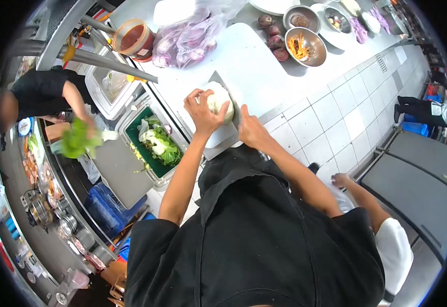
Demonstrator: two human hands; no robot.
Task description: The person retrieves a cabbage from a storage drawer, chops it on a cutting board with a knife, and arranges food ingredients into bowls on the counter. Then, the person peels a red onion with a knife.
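A pale round cabbage [217, 100] rests on the white cutting board [249, 56] near the counter's edge. My left hand [205, 110] lies on its left side with the fingers spread around it. My right hand [250, 128] is closed on the handle of a wide-bladed knife [226, 87]. The blade stands along the right side of the cabbage, touching or very close to it. Whether it has cut in cannot be made out.
A green bin [130, 134] of leafy scraps stands left below the counter. Purple onions in plastic bags [185, 43], a sauce tub [134, 40], beets [274, 38] and bowls [306, 47] line the counter. Co-workers [44, 94] are at left, far right and lower right.
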